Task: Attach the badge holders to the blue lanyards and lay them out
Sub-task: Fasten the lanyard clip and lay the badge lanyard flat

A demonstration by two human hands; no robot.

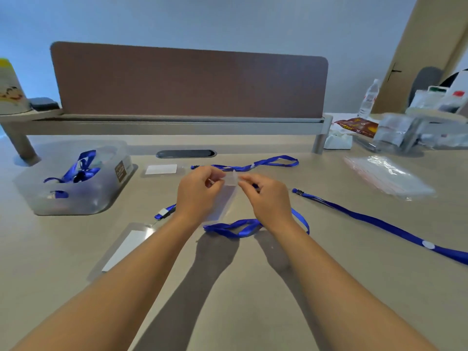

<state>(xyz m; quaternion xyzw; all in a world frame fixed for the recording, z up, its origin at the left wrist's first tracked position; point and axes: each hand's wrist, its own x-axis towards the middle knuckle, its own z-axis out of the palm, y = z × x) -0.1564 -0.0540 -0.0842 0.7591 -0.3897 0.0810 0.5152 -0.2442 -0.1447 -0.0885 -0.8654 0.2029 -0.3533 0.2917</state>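
My left hand [198, 191] and my right hand [268, 196] are raised over the middle of the table and together pinch the top edge of a clear badge holder [224, 201], which hangs between them. A blue lanyard [240, 228] loops on the table beneath my hands and runs up under my right hand. A second badge holder [126, 247] with a white card lies at the front left, joined to a lanyard clip [164, 213]. A third holder [161, 169] lies at the back beside another lanyard [255, 164]. One more lanyard [379, 224] stretches off to the right.
A clear plastic bin [103, 193] with several blue lanyards stands at the left. A clear bag of holders [387, 177] lies at the right. A brown divider panel [190, 82] closes the back. A water bottle [369, 98] and clutter fill the back right.
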